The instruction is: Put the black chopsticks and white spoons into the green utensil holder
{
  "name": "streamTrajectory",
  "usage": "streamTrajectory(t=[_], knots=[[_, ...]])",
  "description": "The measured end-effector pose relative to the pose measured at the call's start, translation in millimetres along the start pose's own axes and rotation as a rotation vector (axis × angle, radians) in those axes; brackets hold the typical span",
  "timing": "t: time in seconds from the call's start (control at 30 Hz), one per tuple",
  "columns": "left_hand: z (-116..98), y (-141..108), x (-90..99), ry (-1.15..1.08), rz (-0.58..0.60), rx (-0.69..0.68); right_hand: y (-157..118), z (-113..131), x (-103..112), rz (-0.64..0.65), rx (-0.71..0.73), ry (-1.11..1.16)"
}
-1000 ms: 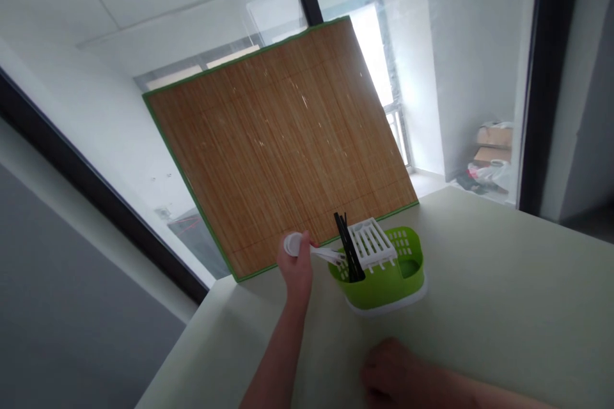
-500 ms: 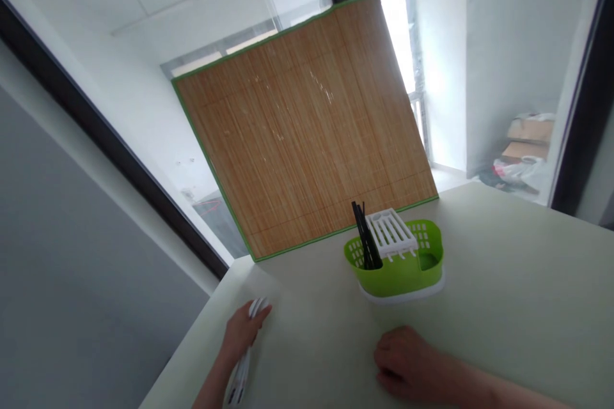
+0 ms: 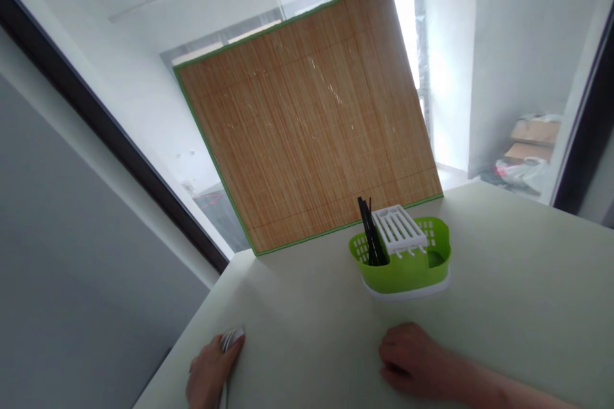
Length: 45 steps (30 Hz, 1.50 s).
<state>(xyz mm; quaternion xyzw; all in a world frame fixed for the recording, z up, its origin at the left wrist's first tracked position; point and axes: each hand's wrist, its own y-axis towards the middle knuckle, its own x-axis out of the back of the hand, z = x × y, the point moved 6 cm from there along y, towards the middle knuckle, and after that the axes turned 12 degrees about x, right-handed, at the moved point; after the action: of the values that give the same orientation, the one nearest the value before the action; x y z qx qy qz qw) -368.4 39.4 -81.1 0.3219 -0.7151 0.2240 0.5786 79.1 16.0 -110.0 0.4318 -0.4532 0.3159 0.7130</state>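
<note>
The left hand (image 3: 211, 367) has moved nearer and farther left along the table (image 3: 307, 326) since half a second ago, carrying a stack of white spoons (image 3: 233, 338) away from the basket, where hand and spoons were a second ago. At the near left of the tabletop, close to its edge, the fingers are clamped on the spoons, their rounded ends showing beyond the thumb and a strip of pale handle running back toward the viewer below the hand; whether the spoons touch the surface cannot be told. At the near right, the right hand (image 3: 407, 361) rests on the table with its fingers curled together in a loose fist, just as it did half a second ago; whether anything lies inside cannot be seen.

Just beyond the right hand, apart from it, a green basket (image 3: 405, 280) stands upright on a white base (image 3: 407, 296). Black chopsticks (image 3: 368, 233) lean in its left end, next to a white slatted rack (image 3: 399, 229) with small hooks along its near side; the right-hand compartment lies open. Behind the basket, a bamboo mat (image 3: 307, 128) edged in green stands at the table's far side, in front of a glass pane. Beyond the glass at far right, cardboard boxes (image 3: 535, 134) sit stacked above a crumpled plastic bag (image 3: 522, 169).
</note>
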Motion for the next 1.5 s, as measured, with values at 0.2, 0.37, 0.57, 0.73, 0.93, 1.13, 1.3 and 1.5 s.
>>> streamTrajectory(t=[0.2, 0.37, 0.57, 0.73, 0.93, 1.13, 1.3, 1.5], knots=[[4.3, 4.3, -8.2, 0.041, 0.035, 0.032, -0.9, -0.1, -1.2, 0.002, -0.004, -0.003], [2.8, 12.3, -8.4, -0.001, 0.066, 0.007, -0.6, 1.2, 0.4, 0.011, -0.013, 0.014], [-44.2, 2.4, 19.8, -0.053, -0.159, -0.034, 1.3, 1.5, 3.5, 0.015, -0.017, 0.027], [-175.0, -41.8, 26.1, -0.532, 0.026, -0.423, 1.4, 0.4, -1.2, 0.005, -0.015, 0.013], [-341.5, -114.2, 17.8, -0.784, 0.437, -0.665, 1.5, -0.4, -3.7, -0.005, -0.015, 0.01], [-414.3, -144.8, 2.3, -0.774, 0.677, -0.794, 4.4, -1.9, -3.4, -0.002, -0.022, 0.026], [-419.2, -144.5, -3.3, -0.795, 0.703, -0.787, 3.2, -3.3, -5.7, -0.012, -0.032, 0.024], [-414.5, -150.9, 15.6, -0.832, 0.549, -0.796, 4.2, -1.8, -2.4, -0.028, -0.042, 0.022]])
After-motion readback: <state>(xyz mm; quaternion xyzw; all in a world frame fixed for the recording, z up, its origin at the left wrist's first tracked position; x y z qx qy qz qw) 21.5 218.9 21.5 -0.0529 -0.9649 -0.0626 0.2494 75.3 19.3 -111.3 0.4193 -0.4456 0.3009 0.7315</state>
